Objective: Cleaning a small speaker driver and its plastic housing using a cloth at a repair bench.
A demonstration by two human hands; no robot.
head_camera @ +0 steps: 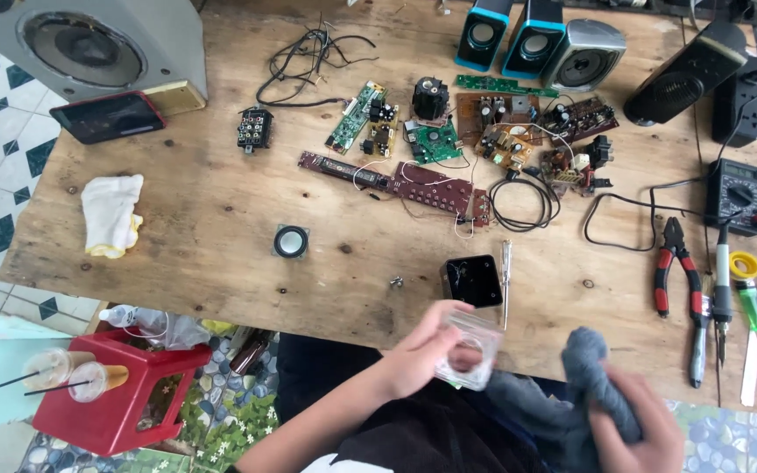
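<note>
1. Head view, looking down on a plywood worktop (221,219); both hands sit at its near edge, about 6 o'clock.
2. Left hand (418,350): fingers closed around a small clear plastic square piece (470,350), held just off the worktop edge above the lap.
3. Right hand (637,429): fingers bunched on a grey cloth (584,372), which drapes leftward to just beside the clear piece; whether the two touch, cannot tell.
4. Black square casing (473,280) lies on the worktop just at 12 o'clock of the clear piece; a thin screwdriver (506,276) lies beside it at 3 o'clock.
5. Small round speaker driver (291,241) sits at 9 o'clock of the casing, well apart.
6. Circuit boards (435,144) spread across the far middle, toward 12 o'clock.
7. Red-handled pliers (678,271) and a multimeter (734,194) lie at 3 o'clock.
8. White rag (111,215) rests near the left edge, 9 o'clock.
</note>
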